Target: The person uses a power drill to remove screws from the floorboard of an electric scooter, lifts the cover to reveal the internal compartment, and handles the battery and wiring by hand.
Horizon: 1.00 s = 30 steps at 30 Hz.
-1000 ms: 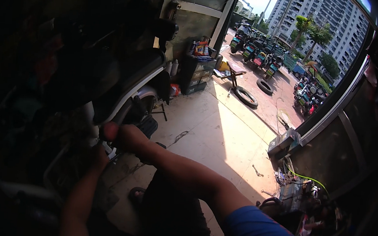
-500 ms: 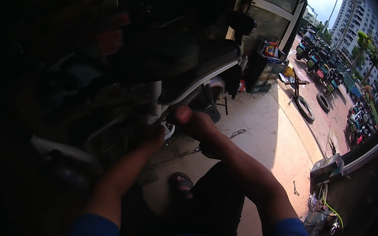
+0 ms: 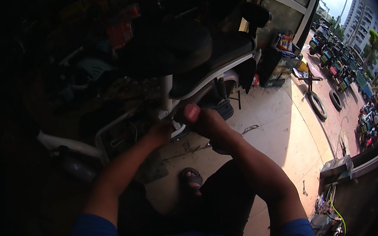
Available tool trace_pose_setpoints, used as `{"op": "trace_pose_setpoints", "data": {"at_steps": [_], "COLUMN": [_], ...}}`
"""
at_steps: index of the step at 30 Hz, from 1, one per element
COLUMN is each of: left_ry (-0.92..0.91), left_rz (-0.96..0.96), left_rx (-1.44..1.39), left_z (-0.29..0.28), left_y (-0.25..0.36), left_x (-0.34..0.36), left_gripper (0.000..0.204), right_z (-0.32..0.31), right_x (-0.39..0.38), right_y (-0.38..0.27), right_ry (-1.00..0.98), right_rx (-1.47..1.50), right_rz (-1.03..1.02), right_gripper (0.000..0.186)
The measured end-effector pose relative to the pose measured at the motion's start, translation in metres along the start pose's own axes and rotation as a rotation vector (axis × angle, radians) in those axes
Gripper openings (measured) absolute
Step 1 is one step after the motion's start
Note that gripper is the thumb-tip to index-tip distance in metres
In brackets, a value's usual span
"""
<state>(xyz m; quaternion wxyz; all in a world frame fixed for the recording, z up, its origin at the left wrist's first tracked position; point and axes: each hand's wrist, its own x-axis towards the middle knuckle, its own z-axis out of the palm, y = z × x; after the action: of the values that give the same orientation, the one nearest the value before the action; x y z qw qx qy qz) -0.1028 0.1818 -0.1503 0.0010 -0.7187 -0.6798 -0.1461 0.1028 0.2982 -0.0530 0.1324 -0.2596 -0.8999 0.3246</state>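
Observation:
In front of me stands an electric scooter with a long black seat (image 3: 230, 48) and pale body trim (image 3: 168, 94). My right hand (image 3: 210, 123) is closed around a dark tool with a blunt red end (image 3: 192, 112), beside the scooter's frame under the seat. What kind of tool it is, I cannot make out. My left hand (image 3: 160, 132) reaches to the lower frame, just left of the tool. Its fingers are lost in shadow, so whether it grips anything is hidden. A footboard frame (image 3: 101, 133) with a thin pale cable lies to its left.
The scooter's pale tube (image 3: 69, 145) extends at left. My sandalled foot (image 3: 192, 178) rests on the tiled floor (image 3: 268, 124). Boxes (image 3: 281, 72) stand by the doorway. Outside are loose tyres (image 3: 318, 106) and parked scooters (image 3: 335, 63). A metal box (image 3: 336, 167) and wires are at right.
The whole view has shifted, so the scene sits farther right and is less blurred. Both hands stay at the scooter's frame, and the right still holds the red-ended tool.

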Motion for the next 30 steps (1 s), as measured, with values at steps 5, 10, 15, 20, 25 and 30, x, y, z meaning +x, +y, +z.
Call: {"op": "trace_pose_setpoints", "data": {"at_steps": [5, 10, 15, 20, 25, 30], "left_ry": [-0.295, -0.32, -0.41, -0.342, -0.305, -0.251], "left_rz": [-0.128, -0.126, -0.118, -0.194, -0.192, -0.118], "left_rx": [-0.088, -0.067, -0.038, -0.142, -0.2, -0.143], "left_z": [0.008, 0.01, -0.001, 0.009, 0.018, 0.023], "left_y": [-0.023, -0.032, -0.028, -0.036, -0.039, -0.051], "left_x": [-0.016, -0.023, -0.015, -0.023, -0.023, -0.033], "left_gripper": [0.029, 0.027, 0.026, 0.025, 0.024, 0.026], "right_z": [0.003, 0.008, 0.02, 0.034, 0.032, 0.042], "right_x": [0.002, 0.007, 0.008, 0.012, 0.015, 0.022], "right_y": [0.001, 0.0, 0.001, -0.004, 0.002, 0.001], "right_ry": [-0.019, -0.078, -0.066, -0.018, -0.089, -0.1], "right_rx": [0.058, -0.022, 0.027, 0.074, -0.046, -0.03], "right_rz": [-0.045, -0.044, -0.099, -0.089, -0.118, -0.149], "right_gripper": [0.027, 0.024, 0.022, 0.018, 0.018, 0.019]}}
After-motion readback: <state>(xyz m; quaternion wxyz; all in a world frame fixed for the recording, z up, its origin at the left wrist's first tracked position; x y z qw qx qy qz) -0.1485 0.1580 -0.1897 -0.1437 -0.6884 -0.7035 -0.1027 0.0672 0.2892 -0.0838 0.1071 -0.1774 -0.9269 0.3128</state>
